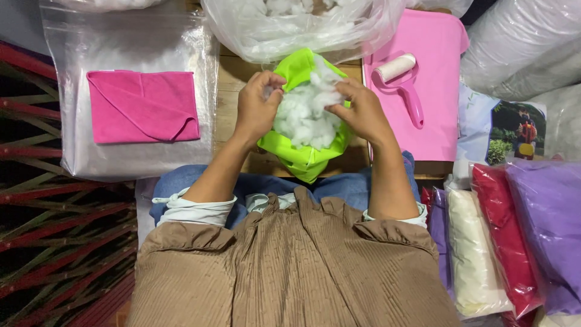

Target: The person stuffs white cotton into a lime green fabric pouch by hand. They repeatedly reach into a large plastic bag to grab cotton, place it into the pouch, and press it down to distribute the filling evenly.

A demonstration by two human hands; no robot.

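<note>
A bright green fabric cover lies on the wooden table in front of me, its mouth open and packed with white fluffy stuffing. My left hand pinches a tuft of the stuffing at the cover's left edge. My right hand grips the stuffing and the cover's right edge. Both hands sit on either side of the white filling.
A clear plastic bag of white stuffing lies just behind the cover. A folded pink cloth rests on a clear zip bag at left. At right a pink lint roller lies on a pink sheet. Bagged cushions are stacked at lower right.
</note>
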